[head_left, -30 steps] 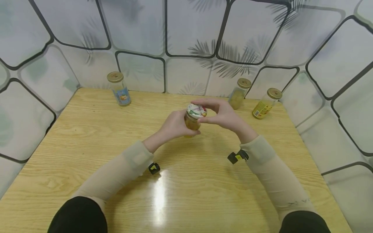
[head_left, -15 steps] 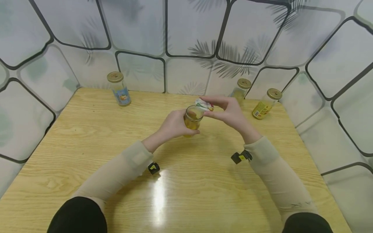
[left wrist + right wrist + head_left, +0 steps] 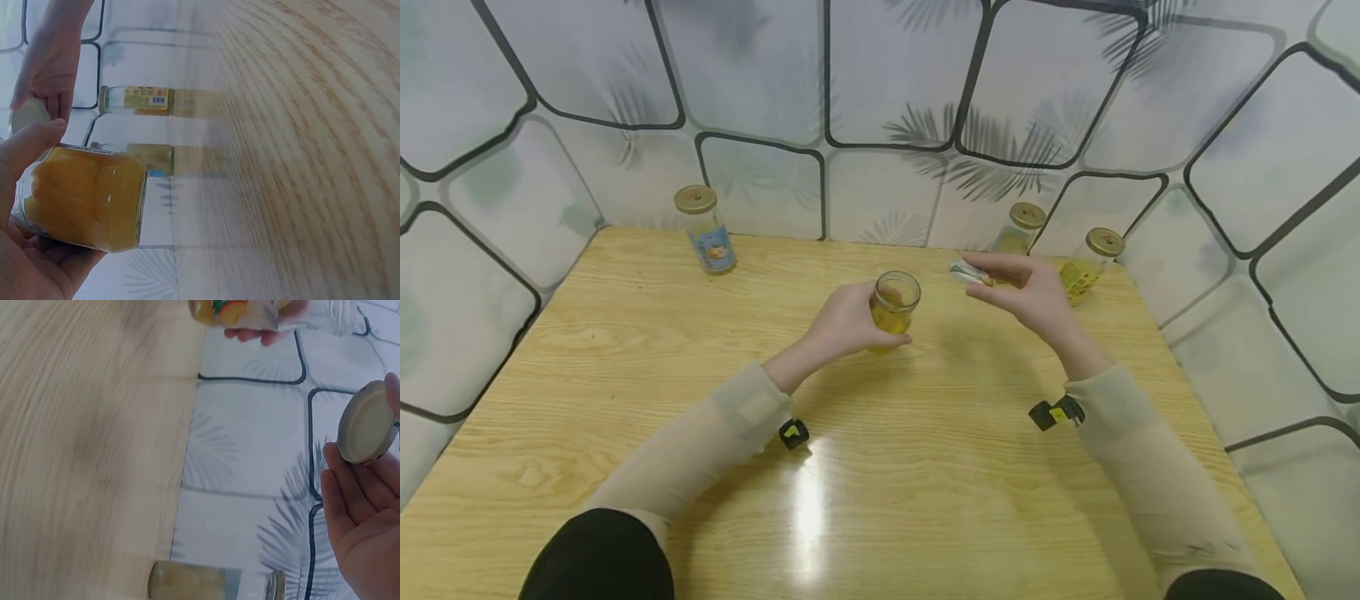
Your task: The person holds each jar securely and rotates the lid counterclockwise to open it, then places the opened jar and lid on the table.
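My left hand [image 3: 847, 323] grips a glass jar [image 3: 892, 310] by its side, thumb and fingers round it. The jar's mouth is uncovered, and orange-yellow fruit pieces [image 3: 87, 197] show through the glass in the left wrist view. To the right of it, my right hand [image 3: 1033, 293] pinches a round metal lid [image 3: 970, 272] between thumb and fingers. White print with green and red covers the lid's top; its pale inner side shows in the right wrist view, where the lid [image 3: 367, 423] is tilted on edge. A gap separates lid and jar.
At the back left of the wooden table [image 3: 647, 358] stands a blue-labelled jar [image 3: 711, 242] with a gold lid. Two more gold-lidded jars are at the back right: one [image 3: 1013, 237] behind my right hand, the other [image 3: 1082, 271] yellow-labelled. A patterned wall [image 3: 760, 187] borders the table.
The lid came off the jar in my right hand and moved away to the right. My left hand and the jar have stayed nearly in place.
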Tool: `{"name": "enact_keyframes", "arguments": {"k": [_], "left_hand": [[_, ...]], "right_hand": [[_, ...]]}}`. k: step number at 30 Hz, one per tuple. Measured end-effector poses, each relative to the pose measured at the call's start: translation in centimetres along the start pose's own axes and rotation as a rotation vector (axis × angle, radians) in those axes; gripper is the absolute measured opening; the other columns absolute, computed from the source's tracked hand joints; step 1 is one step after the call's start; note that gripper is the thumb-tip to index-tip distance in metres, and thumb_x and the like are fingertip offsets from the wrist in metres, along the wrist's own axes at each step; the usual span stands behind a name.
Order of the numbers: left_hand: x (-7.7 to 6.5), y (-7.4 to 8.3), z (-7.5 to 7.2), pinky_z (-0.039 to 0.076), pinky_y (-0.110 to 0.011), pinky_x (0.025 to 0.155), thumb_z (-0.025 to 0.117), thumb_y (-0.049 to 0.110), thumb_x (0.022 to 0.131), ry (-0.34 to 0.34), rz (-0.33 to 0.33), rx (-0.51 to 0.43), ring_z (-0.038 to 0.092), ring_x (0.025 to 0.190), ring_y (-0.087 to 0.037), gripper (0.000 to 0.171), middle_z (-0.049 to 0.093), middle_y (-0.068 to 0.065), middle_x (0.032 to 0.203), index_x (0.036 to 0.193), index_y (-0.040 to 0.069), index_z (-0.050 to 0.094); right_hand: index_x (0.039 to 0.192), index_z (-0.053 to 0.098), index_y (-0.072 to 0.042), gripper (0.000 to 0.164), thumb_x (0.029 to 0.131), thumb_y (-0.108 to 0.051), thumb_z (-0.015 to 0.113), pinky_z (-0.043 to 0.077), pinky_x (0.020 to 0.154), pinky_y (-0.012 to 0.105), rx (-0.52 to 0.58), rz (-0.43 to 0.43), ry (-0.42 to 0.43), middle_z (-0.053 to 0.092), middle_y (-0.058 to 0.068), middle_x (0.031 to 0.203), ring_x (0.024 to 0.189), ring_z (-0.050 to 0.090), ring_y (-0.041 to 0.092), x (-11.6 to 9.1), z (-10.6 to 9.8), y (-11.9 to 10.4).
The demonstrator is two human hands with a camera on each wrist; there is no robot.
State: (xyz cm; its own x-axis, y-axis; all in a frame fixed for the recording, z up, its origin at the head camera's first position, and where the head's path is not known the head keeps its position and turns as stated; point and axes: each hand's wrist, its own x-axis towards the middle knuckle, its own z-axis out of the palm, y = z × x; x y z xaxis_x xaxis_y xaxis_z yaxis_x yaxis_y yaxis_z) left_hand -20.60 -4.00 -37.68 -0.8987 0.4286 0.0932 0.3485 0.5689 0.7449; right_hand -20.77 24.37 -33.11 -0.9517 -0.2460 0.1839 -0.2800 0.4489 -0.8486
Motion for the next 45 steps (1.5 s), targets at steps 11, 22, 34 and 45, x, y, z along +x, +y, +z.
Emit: {"name": "enact_keyframes", "arguments": {"k": [11,22,34,45], "left_hand": [[0.1,-0.1,0.0,0.063,-0.039,0.092,0.095,0.033,0.079,-0.005,-0.016,0.006,0.074,0.104,-0.026,0.060,0.077,-0.010,0.118,0.126,0.007,0.069],[-0.1,-0.2,0.0,0.063,-0.040,0.092,0.095,0.033,0.080,-0.002,-0.025,0.022,0.073,0.105,-0.027,0.059,0.077,-0.010,0.119,0.127,0.008,0.069],[0.0,-0.6,0.1,0.063,-0.040,0.093,0.095,0.033,0.080,-0.004,-0.022,0.024,0.073,0.106,-0.027,0.060,0.077,-0.011,0.120,0.127,0.007,0.069],[-0.1,-0.8,0.2,0.063,-0.041,0.093,0.095,0.032,0.080,-0.014,-0.013,0.022,0.073,0.106,-0.027,0.060,0.077,-0.011,0.120,0.127,0.007,0.069]], "right_hand": [[0.132,0.076,-0.014,0.044,0.095,-0.036,0.083,0.055,0.086,0.012,-0.173,0.147,0.016,0.071,-0.029,0.112,0.101,0.067,-0.010,-1.6,-2.6,1.7],[0.131,0.076,-0.010,0.052,0.097,-0.050,0.077,0.061,0.091,0.033,-0.343,0.280,0.006,0.074,0.017,0.133,0.098,0.071,0.000,-3.6,-4.3,3.8],[0.105,0.083,-0.002,0.041,0.103,-0.042,0.070,0.046,0.062,0.030,-0.578,0.305,-0.118,0.082,0.017,0.093,0.071,0.062,0.018,-5.4,-4.3,5.2],[0.097,0.080,0.002,0.034,0.105,-0.029,0.069,0.062,0.071,0.036,-0.512,0.383,-0.232,0.081,0.011,0.082,0.076,0.077,0.022,-6.0,-4.0,7.1]]}}
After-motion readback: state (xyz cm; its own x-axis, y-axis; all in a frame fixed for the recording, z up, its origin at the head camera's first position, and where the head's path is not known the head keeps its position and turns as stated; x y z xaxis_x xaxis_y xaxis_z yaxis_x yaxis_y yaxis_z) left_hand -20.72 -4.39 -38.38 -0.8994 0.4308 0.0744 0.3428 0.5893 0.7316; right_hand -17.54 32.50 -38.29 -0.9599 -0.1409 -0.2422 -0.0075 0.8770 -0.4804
